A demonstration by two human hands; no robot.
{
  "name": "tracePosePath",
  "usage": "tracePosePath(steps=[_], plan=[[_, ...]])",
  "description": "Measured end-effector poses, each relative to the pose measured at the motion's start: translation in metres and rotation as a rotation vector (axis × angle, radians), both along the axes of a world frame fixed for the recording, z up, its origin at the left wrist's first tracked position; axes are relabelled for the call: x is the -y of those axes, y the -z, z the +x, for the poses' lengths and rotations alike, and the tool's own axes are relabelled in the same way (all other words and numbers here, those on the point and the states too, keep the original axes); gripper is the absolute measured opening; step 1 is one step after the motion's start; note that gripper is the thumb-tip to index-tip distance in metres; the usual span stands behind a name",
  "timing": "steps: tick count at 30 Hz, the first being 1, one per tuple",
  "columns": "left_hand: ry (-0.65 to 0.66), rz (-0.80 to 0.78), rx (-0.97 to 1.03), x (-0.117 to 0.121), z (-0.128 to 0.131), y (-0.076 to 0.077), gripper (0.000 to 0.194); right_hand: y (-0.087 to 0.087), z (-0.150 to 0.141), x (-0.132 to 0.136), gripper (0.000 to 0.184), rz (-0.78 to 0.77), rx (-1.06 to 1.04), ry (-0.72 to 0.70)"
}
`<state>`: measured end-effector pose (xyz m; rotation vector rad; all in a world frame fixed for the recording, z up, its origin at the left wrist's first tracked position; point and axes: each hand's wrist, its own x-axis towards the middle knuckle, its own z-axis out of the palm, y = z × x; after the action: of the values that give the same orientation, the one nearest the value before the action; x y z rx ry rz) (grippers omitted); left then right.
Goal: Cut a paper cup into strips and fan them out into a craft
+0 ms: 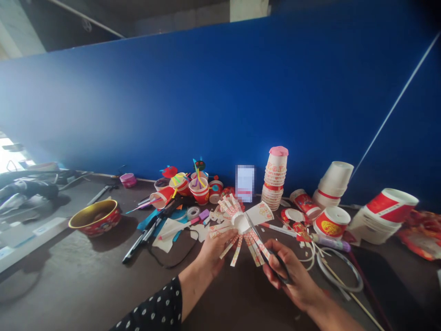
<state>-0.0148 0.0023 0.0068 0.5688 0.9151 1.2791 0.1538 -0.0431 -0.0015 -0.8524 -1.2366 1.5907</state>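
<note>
My left hand [215,252] grips a white and red paper cup [257,214] from below. The cup lies on its side, and its wall is cut into many narrow strips [237,248] that fan outward. My right hand [287,276] holds a pair of dark-handled scissors [267,243]. Their long, thin blades reach up across the strips, next to the uncut part of the cup. Both hands are raised over the dark tabletop [227,294], close together.
Stacked paper cups [275,177] stand behind the hands, with more cups at right. Crafted cups with coloured decorations [199,191], pens, a tape roll [193,213] and paper scraps lie at centre. A gold-rimmed bowl [95,217] sits left, before a blue wall [220,101].
</note>
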Motion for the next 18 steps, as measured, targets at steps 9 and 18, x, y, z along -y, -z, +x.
tracePosePath(steps=[9, 18], plan=[[-0.012, 0.051, -0.009, -0.0004, -0.0002, 0.0058, 0.021, -0.0068, -0.007, 0.0, 0.047, 0.052, 0.158, 0.093], [-0.002, 0.043, 0.0, 0.0, -0.0019, 0.0046, 0.023, -0.005, -0.0049, -0.0002, 0.043, 0.075, 0.206, 0.115]])
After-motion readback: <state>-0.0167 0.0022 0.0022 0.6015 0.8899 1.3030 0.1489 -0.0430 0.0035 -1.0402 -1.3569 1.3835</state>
